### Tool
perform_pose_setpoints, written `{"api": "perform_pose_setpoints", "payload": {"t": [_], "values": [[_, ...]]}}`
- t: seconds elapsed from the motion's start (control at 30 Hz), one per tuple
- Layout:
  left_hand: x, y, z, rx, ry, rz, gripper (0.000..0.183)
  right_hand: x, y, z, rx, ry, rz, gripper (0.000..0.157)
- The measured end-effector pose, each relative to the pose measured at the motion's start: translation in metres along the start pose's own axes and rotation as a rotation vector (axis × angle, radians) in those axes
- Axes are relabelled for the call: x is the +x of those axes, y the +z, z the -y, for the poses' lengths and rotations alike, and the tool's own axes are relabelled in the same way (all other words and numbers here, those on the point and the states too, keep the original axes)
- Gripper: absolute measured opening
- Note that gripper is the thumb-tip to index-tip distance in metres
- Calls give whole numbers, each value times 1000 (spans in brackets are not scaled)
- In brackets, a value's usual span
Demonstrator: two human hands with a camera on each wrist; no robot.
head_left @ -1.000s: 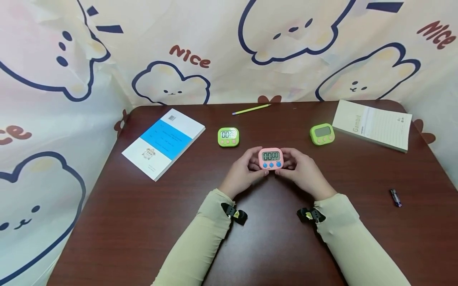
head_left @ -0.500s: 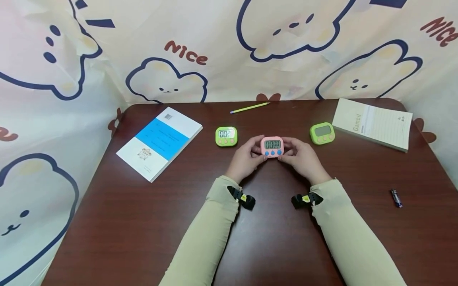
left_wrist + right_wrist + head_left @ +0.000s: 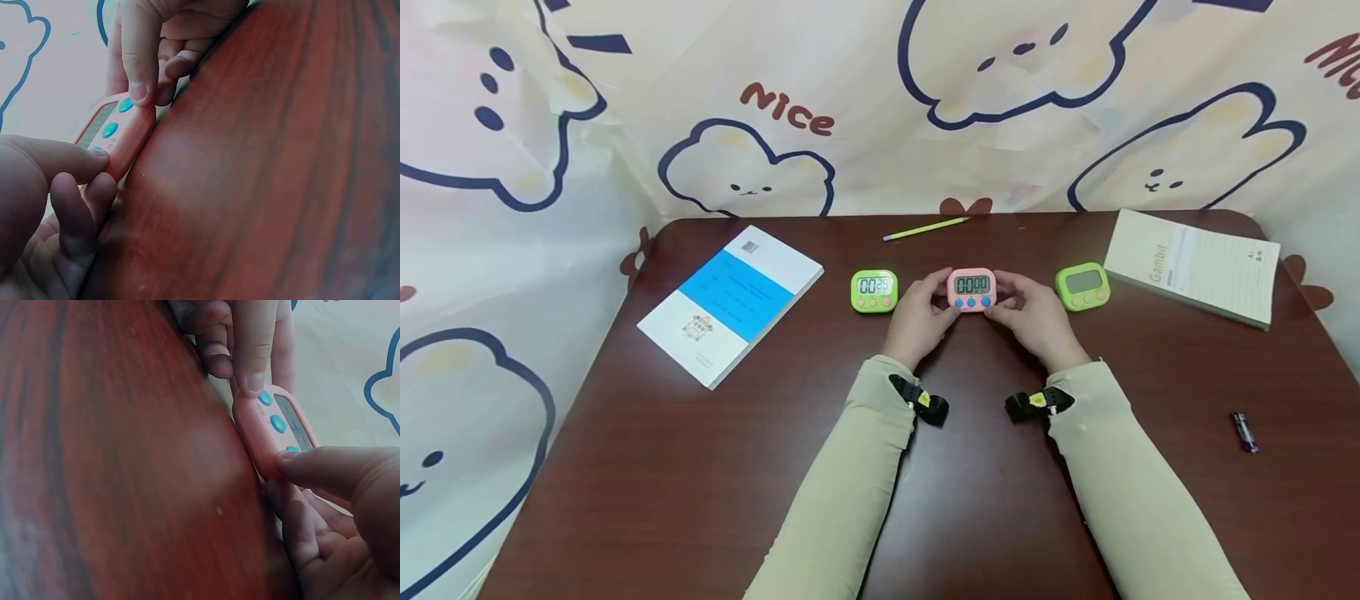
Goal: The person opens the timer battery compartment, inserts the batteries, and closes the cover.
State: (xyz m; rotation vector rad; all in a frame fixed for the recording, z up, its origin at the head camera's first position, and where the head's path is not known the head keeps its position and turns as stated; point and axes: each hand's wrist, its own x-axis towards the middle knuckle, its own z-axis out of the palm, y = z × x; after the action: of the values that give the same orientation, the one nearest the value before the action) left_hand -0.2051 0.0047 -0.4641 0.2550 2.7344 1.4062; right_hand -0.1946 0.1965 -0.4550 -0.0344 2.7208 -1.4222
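A pink digital timer with blue buttons and a 00:00 display is held between both hands at the middle of the table. My left hand grips its left side, thumb at the front lower corner and fingers behind. On the opposite side my right hand grips it the same way. Both wrist views show the thumbs on the timer's front edge beside the buttons, with its base at or just above the wood. Left of it stands a green timer with a lit display; to the right, another green timer has a blank screen.
A blue-and-white book lies at the left, and a cream notebook at the back right. A yellow-green pencil lies near the back edge. One small battery is at the right. A printed cloth hangs behind the table.
Both hands have carried the pink timer away from me, toward the back of the table, into line between the two green timers. The grip looks the same. The head view has shifted slightly.
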Motion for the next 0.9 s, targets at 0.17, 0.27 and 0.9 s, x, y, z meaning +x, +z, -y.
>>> {"api": "perform_pose_setpoints", "payload": {"t": [0.17, 0.27, 0.9], "values": [[0, -1, -3, 28, -14, -5, 61, -2, -1, 3, 1, -7, -3, 56], [0, 0, -3, 31, -27, -8, 60, -2, -1, 2, -4, -11, -9, 55], [-12, 14, -6, -592, 108, -274, 18, -18, -36, 7, 67, -104, -230, 38]]}}
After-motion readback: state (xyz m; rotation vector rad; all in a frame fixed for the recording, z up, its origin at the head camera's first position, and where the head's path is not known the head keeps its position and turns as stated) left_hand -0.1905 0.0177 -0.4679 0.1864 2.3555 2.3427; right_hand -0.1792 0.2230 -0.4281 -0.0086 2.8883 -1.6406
